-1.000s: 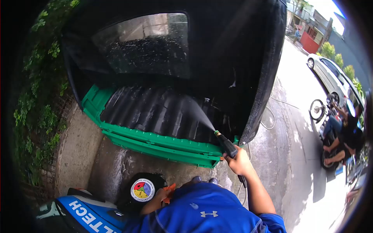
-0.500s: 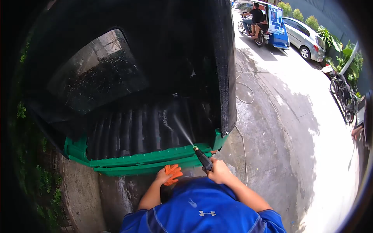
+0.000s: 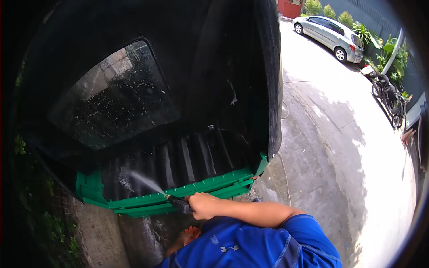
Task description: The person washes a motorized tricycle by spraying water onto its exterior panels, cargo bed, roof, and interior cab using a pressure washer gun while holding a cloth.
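- Right hand (image 3: 203,205), fingers around black plastic spray gun (image 3: 179,205), has swung white spray (image 3: 149,182) onto near-left black ribbed floor (image 3: 117,175).
- Left hand (image 3: 181,238), against orange glove (image 3: 192,231): cannot tell finger state.

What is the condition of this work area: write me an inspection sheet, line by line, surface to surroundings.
Surface: dark ribbed bed with shiny streaks; the spray strikes its left part.
Job's things: spray gun, spraying, above the green edge; orange item, partly hidden.
Clutter: small pale spot toward the bed's back, nature unclear.
Hands: right hand grips the spray gun; left hand is at the orange item, grip unclear.
Cables: thin pale line on the pavement; hose or cable, cannot tell.
Surroundings: silver car and motorcycle at right.
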`<state>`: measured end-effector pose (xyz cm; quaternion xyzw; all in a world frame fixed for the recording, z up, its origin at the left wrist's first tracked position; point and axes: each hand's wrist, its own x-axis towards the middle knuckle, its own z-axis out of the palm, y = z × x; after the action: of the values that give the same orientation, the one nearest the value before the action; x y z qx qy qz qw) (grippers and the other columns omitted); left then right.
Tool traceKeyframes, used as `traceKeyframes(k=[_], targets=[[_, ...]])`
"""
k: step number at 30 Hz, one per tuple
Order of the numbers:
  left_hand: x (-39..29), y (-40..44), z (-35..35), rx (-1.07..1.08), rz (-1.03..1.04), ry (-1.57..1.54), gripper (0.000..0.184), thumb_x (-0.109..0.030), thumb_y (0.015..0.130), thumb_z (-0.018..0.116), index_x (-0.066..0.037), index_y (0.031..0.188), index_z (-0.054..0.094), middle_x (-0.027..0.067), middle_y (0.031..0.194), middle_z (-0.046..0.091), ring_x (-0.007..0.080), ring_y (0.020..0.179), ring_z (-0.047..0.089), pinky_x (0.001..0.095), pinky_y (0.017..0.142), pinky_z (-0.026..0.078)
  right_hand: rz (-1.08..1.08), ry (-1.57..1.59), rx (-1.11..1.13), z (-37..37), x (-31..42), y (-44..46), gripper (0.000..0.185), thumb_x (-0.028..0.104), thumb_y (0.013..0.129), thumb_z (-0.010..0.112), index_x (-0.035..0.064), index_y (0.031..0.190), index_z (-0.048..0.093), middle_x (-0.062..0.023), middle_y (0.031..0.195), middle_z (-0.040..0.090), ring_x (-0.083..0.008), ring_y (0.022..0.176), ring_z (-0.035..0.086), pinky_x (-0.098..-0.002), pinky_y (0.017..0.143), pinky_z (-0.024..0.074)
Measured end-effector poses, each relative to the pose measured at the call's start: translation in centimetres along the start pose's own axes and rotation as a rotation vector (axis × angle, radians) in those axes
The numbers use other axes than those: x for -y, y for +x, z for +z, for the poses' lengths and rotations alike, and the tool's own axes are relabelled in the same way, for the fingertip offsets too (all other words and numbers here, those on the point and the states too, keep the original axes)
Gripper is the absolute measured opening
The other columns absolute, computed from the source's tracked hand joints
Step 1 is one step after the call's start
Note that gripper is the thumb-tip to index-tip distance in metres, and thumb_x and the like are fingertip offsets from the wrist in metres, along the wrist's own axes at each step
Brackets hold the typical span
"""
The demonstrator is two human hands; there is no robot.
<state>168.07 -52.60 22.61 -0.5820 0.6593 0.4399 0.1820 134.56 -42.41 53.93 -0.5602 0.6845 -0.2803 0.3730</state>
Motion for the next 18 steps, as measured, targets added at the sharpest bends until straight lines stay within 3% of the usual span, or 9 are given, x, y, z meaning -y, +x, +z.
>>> traceKeyframes(k=[4, 6, 8, 11, 12, 14, 15, 17, 18], targets=[[0.1, -1.4, -0.1, 0.023, -0.029, 0.011, 0.047, -0.025, 0.085, 0.08, -0.002, 0.125, 0.071, 0.0187, 0.114, 0.076, 0.0321, 0.105, 0.073, 0.0441, 0.093, 0.057, 0.105, 0.075, -0.077, -0.7, -5.1, -5.3, 0.037, 0.014, 0.079, 0.07, -0.0036, 0.113, 0.067, -0.0297, 0.09, 0.073, -0.0461, 0.092, 0.072, -0.0536, 0.084, 0.0576], [-0.7, -2.1, 0.2, 0.028, -0.005, 0.03, 0.045, -0.024, 0.085, 0.079, -0.002, 0.125, 0.071, 0.0185, 0.115, 0.076, 0.0322, 0.106, 0.073, 0.0438, 0.093, 0.057, 0.293, 0.151, -0.145, -2.0, -8.4, -9.7, 0.039, 0.023, 0.084, 0.074, -0.0035, 0.113, 0.069, -0.0299, 0.091, 0.073, -0.0472, 0.096, 0.072, -0.0532, 0.086, 0.0569], [-2.3, -2.3, 0.4, 0.027, 0.027, 0.052, 0.044, -0.022, 0.086, 0.079, -0.002, 0.124, 0.071, 0.0182, 0.115, 0.076, 0.0323, 0.106, 0.073, 0.0435, 0.094, 0.056, 0.404, 0.149, -0.216, -1.1, -14.8, -14.1, 0.038, 0.028, 0.086, 0.076, -0.0039, 0.106, 0.07, -0.0324, 0.09, 0.071, -0.0479, 0.094, 0.071, -0.053, 0.085, 0.0554], [-6.1, -2.7, 1.7, 0.017, 0.098, 0.076, 0.042, -0.02, 0.087, 0.078, -0.003, 0.124, 0.071, 0.0178, 0.116, 0.076, 0.0324, 0.107, 0.073, 0.0431, 0.094, 0.056, 0.68, 0.097, -0.121, -1.4, -23.0, -21.4, 0.038, 0.029, 0.08, 0.072, -0.0096, 0.082, 0.071, -0.0364, 0.086, 0.069, -0.0475, 0.091, 0.073, -0.0527, 0.082, 0.0575], [-7.7, -2.9, 2.2, 0.016, 0.129, 0.075, 0.042, -0.02, 0.087, 0.078, -0.003, 0.124, 0.071, 0.0177, 0.116, 0.076, 0.0324, 0.107, 0.073, 0.0429, 0.094, 0.056, 0.766, 0.078, -0.109, 0.3, -27.7, -23.5, 0.039, 0.029, 0.078, 0.07, -0.0097, 0.086, 0.073, -0.0361, 0.088, 0.07, -0.0462, 0.092, 0.074, -0.0516, 0.082, 0.0583], [-12.3, -4.9, 2.9, 0.026, 0.182, 0.036, 0.04, -0.018, 0.087, 0.077, -0.003, 0.124, 0.071, 0.0177, 0.116, 0.076, 0.0328, 0.108, 0.073, 0.0425, 0.095, 0.055, 0.9, 0.065, -0.139, 2.1, -33.8, -27.4, 0.04, 0.03, 0.078, 0.075, -0.0085, 0.089, 0.074, -0.0308, 0.086, 0.074, -0.0405, 0.087, 0.077, -0.0487, 0.078, 0.0595], [-12.5, -4.9, 3.6, 0.028, 0.219, 0.034, 0.04, -0.018, 0.087, 0.077, -0.002, 0.124, 0.071, 0.0183, 0.116, 0.076, 0.0327, 0.108, 0.073, 0.0422, 0.095, 0.055, 0.947, 0.248, -0.075, 1.7, -34.9, -28.9, 0.037, 0.028, 0.079, 0.078, -0.0078, 0.086, 0.074, -0.0247, 0.08, 0.075, -0.0333, 0.079, 0.077, -0.0452, 0.072, 0.0593], [-13.1, -4.3, 5.0, 0.038, 0.292, 0.028, 0.041, -0.019, 0.087, 0.077, -0.002, 0.123, 0.07, 0.0195, 0.115, 0.076, 0.0326, 0.108, 0.073, 0.0417, 0.095, 0.055, 0.911, 0.27, -0.079, 3.0, -37.1, -30.4, 0.034, 0.026, 0.075, 0.079, -0.0064, 0.082, 0.073, -0.0172, 0.075, 0.072, -0.0247, 0.066, 0.07, -0.0408, 0.062, 0.0564], [-13.4, -4.1, 5.4, 0.022, 0.321, 0.125, 0.041, -0.02, 0.087, 0.077, -0.001, 0.122, 0.07, 0.0191, 0.114, 0.076, 0.0311, 0.108, 0.073, 0.0421, 0.095, 0.055, 0.932, 0.36, -0.045, 4.3, -38.8, -30.7, 0.034, 0.027, 0.077, 0.079, -0.0068, 0.082, 0.073, -0.0177, 0.074, 0.072, -0.0258, 0.065, 0.071, -0.0417, 0.063, 0.057]])
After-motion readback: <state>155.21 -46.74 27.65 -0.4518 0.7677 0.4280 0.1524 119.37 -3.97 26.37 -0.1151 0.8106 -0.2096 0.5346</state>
